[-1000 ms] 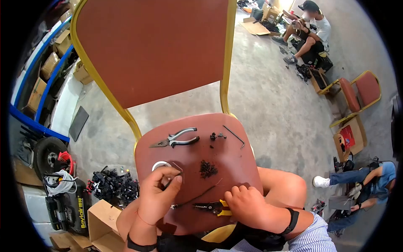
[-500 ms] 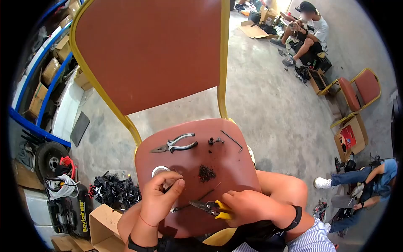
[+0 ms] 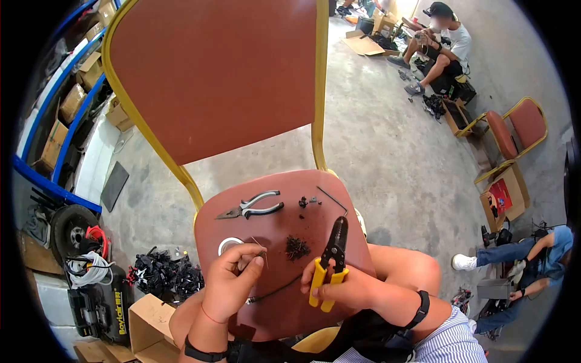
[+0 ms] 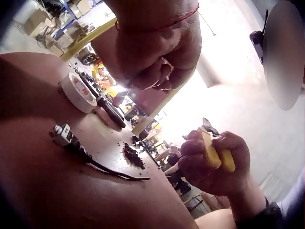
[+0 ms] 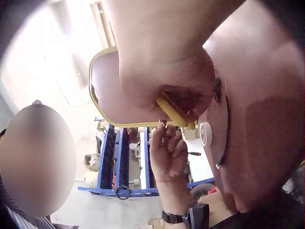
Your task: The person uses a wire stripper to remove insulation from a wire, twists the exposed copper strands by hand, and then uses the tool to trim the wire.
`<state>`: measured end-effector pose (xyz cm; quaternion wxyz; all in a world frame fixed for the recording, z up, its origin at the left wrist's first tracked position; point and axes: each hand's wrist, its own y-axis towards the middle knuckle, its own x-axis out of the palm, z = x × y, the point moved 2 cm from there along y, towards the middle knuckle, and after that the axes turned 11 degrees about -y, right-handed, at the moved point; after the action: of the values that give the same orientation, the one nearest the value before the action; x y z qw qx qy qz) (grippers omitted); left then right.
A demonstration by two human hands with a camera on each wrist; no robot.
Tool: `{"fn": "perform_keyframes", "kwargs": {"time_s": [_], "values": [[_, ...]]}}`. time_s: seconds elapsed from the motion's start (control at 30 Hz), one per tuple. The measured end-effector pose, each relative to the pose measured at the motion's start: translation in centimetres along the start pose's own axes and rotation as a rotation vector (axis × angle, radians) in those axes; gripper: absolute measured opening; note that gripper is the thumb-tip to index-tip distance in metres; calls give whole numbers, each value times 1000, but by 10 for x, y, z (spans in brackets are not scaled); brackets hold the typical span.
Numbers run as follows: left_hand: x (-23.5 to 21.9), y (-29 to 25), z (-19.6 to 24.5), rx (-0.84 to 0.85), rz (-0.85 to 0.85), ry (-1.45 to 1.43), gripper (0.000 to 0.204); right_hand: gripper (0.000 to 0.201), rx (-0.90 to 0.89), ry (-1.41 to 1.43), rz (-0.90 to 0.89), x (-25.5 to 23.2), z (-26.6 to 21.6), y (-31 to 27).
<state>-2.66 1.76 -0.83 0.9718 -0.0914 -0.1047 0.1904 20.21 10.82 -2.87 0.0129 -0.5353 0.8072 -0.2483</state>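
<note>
Gripping, right hand (image 3: 351,289): fingers were curled round the yellow handles of a wire stripper (image 3: 336,245), right of lower centre in the head frame.
Wire stripper: stood with its dark head toward the top of the head frame and its handles slightly apart.
Left hand (image 3: 233,275): thumb and finger were narrowed in a pinch on a thin wire, left of lower centre in the head frame.
Thin wire (image 3: 255,241): projected above and below the pinch, over the chair seat (image 3: 260,227).
Black cable (image 3: 275,293): lay on the seat between the two hands, at the lower centre; its pale connector (image 4: 62,135) showed at the middle left of the left wrist frame.
Tape roll (image 4: 85,97): lay on the seat just beyond the left hand; white, at the upper left of the left wrist frame.
Dark clippings (image 3: 296,248): formed a small pile near the centre of the head frame.
Pliers (image 3: 244,210): lay above the tape roll, grey-and-black handles toward the right.
Hex key (image 3: 333,201): lay slantwise at the upper right of the seat.
Small black parts (image 3: 304,202): sat between pliers and hex key.
</note>
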Motion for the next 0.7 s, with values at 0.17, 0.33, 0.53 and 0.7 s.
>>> {"fn": "perform_keyframes", "kwargs": {"time_s": [0.17,0.33,0.53,0.7], "values": [[6,1,2,273,0,334,13,29,71,93,239,3,-19,1],[19,-7,12,372,-75,644,16,24,-53,72,451,13,-23,10],[26,-17,17,343,-117,812,22,27,-239,-223,527,28,-26,19],[28,-20,11,388,-134,900,23,28,-202,-333,505,33,-25,17]]}}
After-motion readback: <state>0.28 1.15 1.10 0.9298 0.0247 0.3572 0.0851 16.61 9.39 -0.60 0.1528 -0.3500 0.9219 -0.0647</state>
